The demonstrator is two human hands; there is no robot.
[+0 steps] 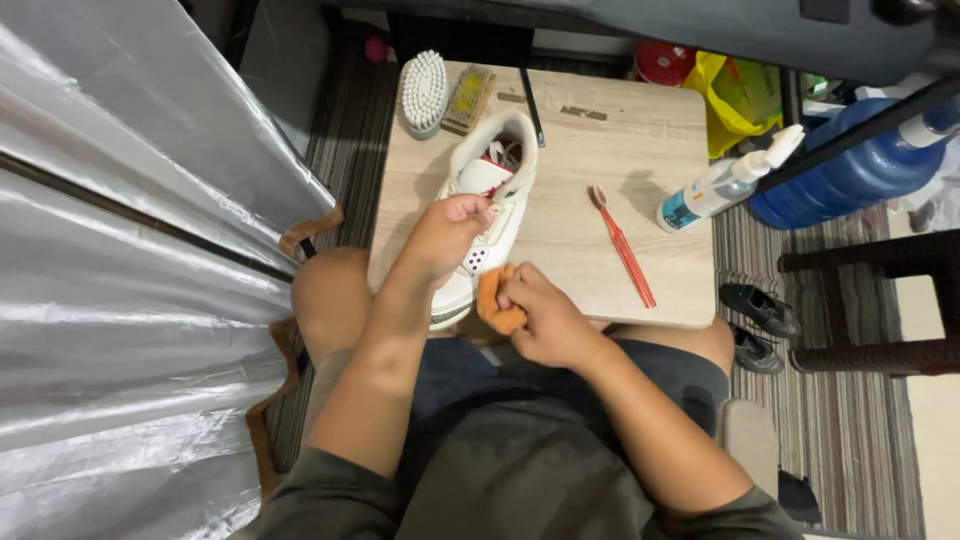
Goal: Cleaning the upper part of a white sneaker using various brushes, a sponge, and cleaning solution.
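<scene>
Seated person, small wooden table (640, 140) pulled up to the knees. White sneaker (492, 200) lies on the table's near-left part, toe toward the person. Left hand (447, 235) is clamped over its side, fingers curled onto the upper. Right hand (545, 318) pinches a folded orange cloth (493, 300) against the toe end.

Risk, as I judge it: the toe sits at the table edge, so a hard rub could push the shoe off. Red toothbrush (623, 243) lies just right; a spray bottle (725, 183) lies farther off, within elbow reach.
</scene>
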